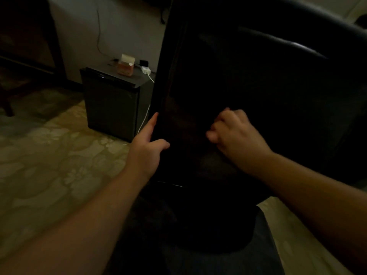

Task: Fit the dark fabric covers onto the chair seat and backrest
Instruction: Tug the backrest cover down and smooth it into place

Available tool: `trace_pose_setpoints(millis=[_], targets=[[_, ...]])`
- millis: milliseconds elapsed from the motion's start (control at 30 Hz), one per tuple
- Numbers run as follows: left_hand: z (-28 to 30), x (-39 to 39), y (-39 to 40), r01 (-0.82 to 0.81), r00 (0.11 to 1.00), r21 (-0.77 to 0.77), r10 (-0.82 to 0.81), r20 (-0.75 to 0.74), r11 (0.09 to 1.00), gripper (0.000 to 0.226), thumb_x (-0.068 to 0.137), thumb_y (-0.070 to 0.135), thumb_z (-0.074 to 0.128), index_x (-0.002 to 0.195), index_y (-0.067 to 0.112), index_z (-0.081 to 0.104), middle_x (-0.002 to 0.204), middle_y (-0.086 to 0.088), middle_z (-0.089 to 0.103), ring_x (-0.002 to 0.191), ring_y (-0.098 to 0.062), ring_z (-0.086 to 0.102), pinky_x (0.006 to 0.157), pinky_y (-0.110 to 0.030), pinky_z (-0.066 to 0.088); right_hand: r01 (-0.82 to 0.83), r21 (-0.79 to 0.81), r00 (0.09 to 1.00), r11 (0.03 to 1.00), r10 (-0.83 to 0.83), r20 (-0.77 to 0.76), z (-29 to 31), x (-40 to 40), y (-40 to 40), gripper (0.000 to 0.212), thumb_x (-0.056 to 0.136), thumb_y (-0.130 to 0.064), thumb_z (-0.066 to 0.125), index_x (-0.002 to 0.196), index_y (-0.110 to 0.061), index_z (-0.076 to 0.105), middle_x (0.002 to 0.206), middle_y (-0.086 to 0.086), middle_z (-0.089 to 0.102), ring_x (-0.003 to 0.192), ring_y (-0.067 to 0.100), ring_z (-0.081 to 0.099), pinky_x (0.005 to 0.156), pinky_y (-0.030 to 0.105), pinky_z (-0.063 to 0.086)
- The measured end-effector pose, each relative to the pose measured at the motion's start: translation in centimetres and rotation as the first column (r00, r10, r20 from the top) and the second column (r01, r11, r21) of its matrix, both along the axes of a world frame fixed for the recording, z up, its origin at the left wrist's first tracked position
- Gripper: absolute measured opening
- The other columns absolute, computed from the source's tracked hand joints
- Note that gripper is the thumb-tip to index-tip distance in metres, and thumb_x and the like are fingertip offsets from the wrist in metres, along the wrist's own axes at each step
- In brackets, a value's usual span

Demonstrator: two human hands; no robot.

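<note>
- Chair backrest (248, 86): biggest thing in view, tall dark slab filling centre and right of frame. Long axis runs approx vertical, top leaning slightly right/away at frame top, bottom end towards the person. V. dark, can't separate cover fabric from upholstery over most of it.
- Dark fabric cover (186, 135): looks to be on the backrest already, at least the lower part where the hands work; lower edge not resolvable. Seat not identifiable in this light.
- Step, my read: backrest cover being pulled down/smoothed along its left edge. Seat cover status: can't tell.
- Small black cabinet (113, 100): left of the backrest, against the wall; orange-ish box (125, 65) and white charger (146, 70) on top, cable dropping beside the backrest edge.
- Right hand (236, 133): on the backrest face, right of the left hand, fingers curled in, appears to bunch/pinch the fabric. Blurred, so grip not certain.
- Left hand (148, 147): at the backrest's left edge, index straight along the edge, thumb curled onto the front face. Pinching the edge.
- Hands apart, both low on the backrest.
- Next, my guess: needs tension from both hands, draw fabric down + wrap round the left edge evenly, no skew.
</note>
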State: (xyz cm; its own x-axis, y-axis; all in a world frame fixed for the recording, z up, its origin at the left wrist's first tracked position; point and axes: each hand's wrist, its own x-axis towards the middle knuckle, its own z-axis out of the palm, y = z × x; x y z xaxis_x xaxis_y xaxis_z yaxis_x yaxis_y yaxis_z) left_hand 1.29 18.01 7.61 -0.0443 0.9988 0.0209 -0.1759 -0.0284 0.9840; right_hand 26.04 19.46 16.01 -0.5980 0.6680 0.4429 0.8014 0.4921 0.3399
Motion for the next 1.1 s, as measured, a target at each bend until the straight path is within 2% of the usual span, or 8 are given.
trace_pose_setpoints(millis=[167, 267, 400, 533, 633, 800, 867, 1100], targets=[[-0.6, 0.3, 0.4, -0.018, 0.997, -0.005, 0.018, 0.075, 1.0, 0.092, 0.069, 0.01, 0.062, 0.156, 0.038, 0.049, 0.124, 0.021, 0.075, 0.114, -0.008, 0.072, 0.098, -0.036, 0.055, 0.318, 0.078, 0.896, 0.945, -0.272, -0.351, 3.8, 0.2, 2.1, 0.025, 0.088, -0.017, 0.073, 0.108, -0.006, 0.064, 0.127, 0.021, 0.048, 0.114, 0.042, 0.047, 0.094, 0.039, 0.04], [-0.4, 0.4, 0.2, -0.026, 0.994, 0.0, 0.026, 0.111, 1.0, 0.09, 0.071, 0.011, 0.06, 0.156, 0.037, 0.049, 0.122, 0.019, 0.076, 0.11, -0.007, 0.074, 0.091, -0.031, 0.055, 0.151, 0.104, 0.955, 0.983, -0.118, -0.272, 2.0, -3.3, 2.3, 0.025, 0.088, -0.015, 0.074, 0.109, -0.005, 0.066, 0.125, 0.021, 0.052, 0.109, 0.042, 0.047, 0.09, 0.041, 0.045], [0.1, 0.6, -0.4, 0.017, 0.99, 0.016, -0.019, 0.137, 1.0, 0.091, 0.069, 0.012, 0.06, 0.157, 0.032, 0.049, 0.131, 0.012, 0.073, 0.115, -0.004, 0.071, 0.087, -0.019, 0.054, -0.157, 0.051, 0.986, 0.986, 0.154, 0.066, 1.2, -0.8, 1.3, 0.019, 0.101, -0.024, 0.068, 0.103, -0.006, 0.069, 0.114, 0.019, 0.058, 0.099, 0.036, 0.048, 0.087, 0.046, 0.047], [-0.1, 0.6, -0.2, 0.0, 0.992, 0.025, -0.003, 0.129, 1.0, 0.092, 0.069, 0.013, 0.061, 0.157, 0.034, 0.049, 0.129, 0.014, 0.073, 0.113, -0.003, 0.071, 0.09, -0.02, 0.056, 0.085, 0.098, 0.988, 0.992, -0.072, -0.135, 4.0, -0.2, 2.5, 0.025, 0.093, -0.025, 0.07, 0.108, -0.005, 0.066, 0.12, 0.019, 0.051, 0.107, 0.041, 0.046, 0.085, 0.048, 0.049], [-0.2, 0.7, -0.2, -0.001, 0.993, 0.026, -0.003, 0.117, 1.0, 0.093, 0.069, 0.014, 0.061, 0.158, 0.036, 0.048, 0.132, 0.015, 0.072, 0.115, -0.001, 0.07, 0.093, -0.02, 0.055, 0.064, 0.147, 0.972, 0.987, -0.028, -0.235, 1.9, -4.5, 3.1, 0.02, 0.093, -0.018, 0.074, 0.106, -0.005, 0.069, 0.121, 0.021, 0.054, 0.109, 0.04, 0.045, 0.085, 0.045, 0.046], [-0.1, 0.2, -0.3, 0.009, 0.994, 0.01, -0.01, 0.109, 1.0, 0.09, 0.069, 0.014, 0.062, 0.155, 0.039, 0.051, 0.13, 0.008, 0.074, 0.116, -0.011, 0.071, 0.094, -0.029, 0.054, -0.317, 0.036, 0.947, 0.948, 0.315, 0.058, 0.1, -4.6, 2.0, 0.016, 0.101, -0.024, 0.068, 0.105, -0.008, 0.071, 0.116, 0.015, 0.06, 0.107, 0.034, 0.051, 0.089, 0.046, 0.052], [-0.1, 0.1, -0.4, 0.046, 0.993, 0.011, -0.047, 0.105, 0.999, 0.087, 0.075, 0.009, 0.062, 0.156, 0.041, 0.049, 0.128, 0.008, 0.074, 0.111, -0.012, 0.073, 0.09, -0.028, 0.057, -0.32, 0.029, 0.939, 0.947, 0.313, 0.141, 1.3, -2.8, 2.0, 0.027, 0.106, -0.032, 0.057, 0.102, -0.008, 0.07, 0.113, 0.015, 0.06, 0.105, 0.033, 0.051, 0.089, 0.046, 0.049], [-0.6, -0.3, 0.1, 0.069, 0.985, -0.004, -0.067, 0.16, 0.998, 0.083, 0.073, 0.007, 0.065, 0.147, 0.044, 0.057, 0.132, 0.008, 0.072, 0.118, -0.015, 0.071, 0.094, -0.032, 0.058, -0.013, 0.155, 0.96, 0.988, 0.055, -0.273, 1.1, -9.9, 3.2, 0.025, 0.091, -0.019, 0.07, 0.113, -0.008, 0.07, 0.127, 0.017, 0.054, 0.113, 0.034, 0.046, 0.088, 0.035, 0.043]])
